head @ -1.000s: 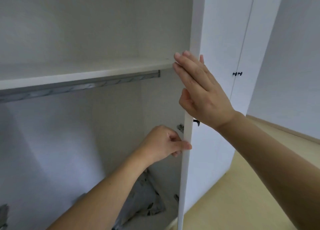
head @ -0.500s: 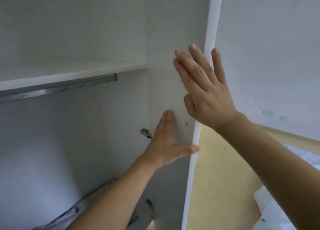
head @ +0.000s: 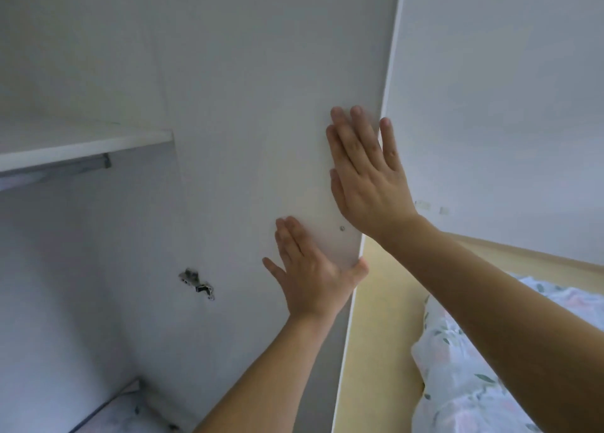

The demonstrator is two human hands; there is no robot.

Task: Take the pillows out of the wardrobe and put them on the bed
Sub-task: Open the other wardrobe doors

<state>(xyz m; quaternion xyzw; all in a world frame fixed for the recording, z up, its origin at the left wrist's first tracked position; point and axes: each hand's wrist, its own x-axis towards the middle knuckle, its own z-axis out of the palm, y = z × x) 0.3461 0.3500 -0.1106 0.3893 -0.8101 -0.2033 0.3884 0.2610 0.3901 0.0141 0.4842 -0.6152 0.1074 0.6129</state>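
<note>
The white wardrobe door (head: pixel 261 138) stands swung wide, its inner face toward me. My left hand (head: pixel 310 275) lies flat on that face with straight fingers, the thumb hooked at the door's edge. My right hand (head: pixel 366 174) presses flat higher up, its fingers spread across the door's edge. A patterned pillow (head: pixel 121 413) shows only as a corner on the wardrobe floor at the bottom left. The bed (head: pixel 483 383), covered in floral bedding, sits at the lower right.
A white shelf (head: pixel 81 145) with a metal hanging rail (head: pixel 55 171) under it crosses the wardrobe at the left. A door hinge (head: pixel 197 284) sits on the inner side wall. Beige floor (head: pixel 382 318) runs between door and bed, with a white wall (head: pixel 506 106) behind.
The door has swung further open to the right. My left hand went from gripping the door's edge to lying flat on its inner face. The view turned right, bringing the bed in.
</note>
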